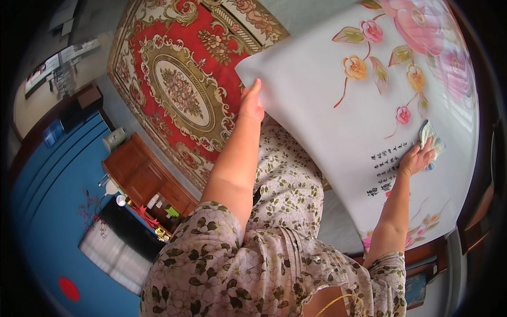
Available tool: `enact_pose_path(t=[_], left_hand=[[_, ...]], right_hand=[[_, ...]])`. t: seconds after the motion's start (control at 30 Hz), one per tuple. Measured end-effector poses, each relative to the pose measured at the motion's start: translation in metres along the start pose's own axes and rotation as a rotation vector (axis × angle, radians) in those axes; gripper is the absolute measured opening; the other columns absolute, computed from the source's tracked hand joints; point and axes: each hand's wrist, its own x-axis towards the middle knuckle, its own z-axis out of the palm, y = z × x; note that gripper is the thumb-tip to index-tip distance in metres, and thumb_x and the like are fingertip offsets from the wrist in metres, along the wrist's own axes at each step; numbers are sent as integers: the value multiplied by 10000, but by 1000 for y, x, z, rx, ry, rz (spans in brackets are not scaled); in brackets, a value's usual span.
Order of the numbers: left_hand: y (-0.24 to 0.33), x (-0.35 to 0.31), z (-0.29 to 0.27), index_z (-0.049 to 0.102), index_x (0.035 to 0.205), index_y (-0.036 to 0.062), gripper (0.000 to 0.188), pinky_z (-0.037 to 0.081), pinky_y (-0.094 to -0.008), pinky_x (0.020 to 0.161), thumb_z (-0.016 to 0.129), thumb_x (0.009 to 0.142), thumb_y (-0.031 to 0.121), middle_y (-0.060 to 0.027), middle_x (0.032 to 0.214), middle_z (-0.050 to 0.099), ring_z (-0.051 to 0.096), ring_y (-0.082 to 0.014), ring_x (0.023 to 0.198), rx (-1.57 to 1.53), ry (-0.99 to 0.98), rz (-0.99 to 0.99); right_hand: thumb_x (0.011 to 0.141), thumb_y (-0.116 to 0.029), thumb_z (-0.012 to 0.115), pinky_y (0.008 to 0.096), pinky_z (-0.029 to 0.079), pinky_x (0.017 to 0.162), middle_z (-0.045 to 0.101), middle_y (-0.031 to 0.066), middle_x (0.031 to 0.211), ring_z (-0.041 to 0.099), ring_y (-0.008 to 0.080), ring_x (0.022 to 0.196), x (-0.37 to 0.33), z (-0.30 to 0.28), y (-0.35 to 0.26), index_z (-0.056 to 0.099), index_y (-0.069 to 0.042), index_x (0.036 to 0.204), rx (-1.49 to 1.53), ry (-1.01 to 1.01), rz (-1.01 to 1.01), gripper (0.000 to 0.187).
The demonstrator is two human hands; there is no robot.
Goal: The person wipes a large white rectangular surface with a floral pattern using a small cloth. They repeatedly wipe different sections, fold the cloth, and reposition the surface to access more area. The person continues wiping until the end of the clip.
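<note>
A white, glossy table cover (311,90) printed with pink, purple and orange flowers and dark lettering spreads in front of me on the right. My left hand (252,104) grips its near left edge close to a corner, thumb on top; the other fingers are hidden beneath. That corner stands out past the hand, over the carpet. On the right part of the cover, my right hand (418,157) presses a light green and bluish cloth (429,133) against the surface. The cloth is bunched under its fingers and sticks out around them.
A red and gold patterned carpet (179,87) lies on the floor to the left. Beyond it stand a brown wooden cabinet (142,169) with small items on it and a blue wall (53,211). Dark wooden furniture (478,216) borders the cover at the right.
</note>
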Motion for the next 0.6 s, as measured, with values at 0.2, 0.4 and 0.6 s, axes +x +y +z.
enact_pose_path(t=[0.2,0.4,0.6], left_hand=[[-9,6,12,505,1244,77,372,427,-421,951,613,908,193,-47,1191,579,539,-234,1099,-65,134,67],[0,-2,16,466,1278,60,480,427,-440,952,677,854,137,-72,1240,545,514,-246,1133,-72,20,118],[1,0,19,469,1263,62,451,439,-441,935,658,857,112,-96,1229,545,517,-257,1123,-38,129,160]], right_hand=[[891,-330,458,466,237,1085,356,254,1408,332,394,1303,-1,-1,-6,422,-259,1394,0,19,-8,509],[894,-340,449,461,229,1092,358,229,1419,326,388,1308,-3,-2,-8,419,-264,1394,-17,13,11,507],[900,-345,433,460,215,1097,355,223,1420,311,380,1320,0,-4,-12,421,-271,1393,7,14,6,499]])
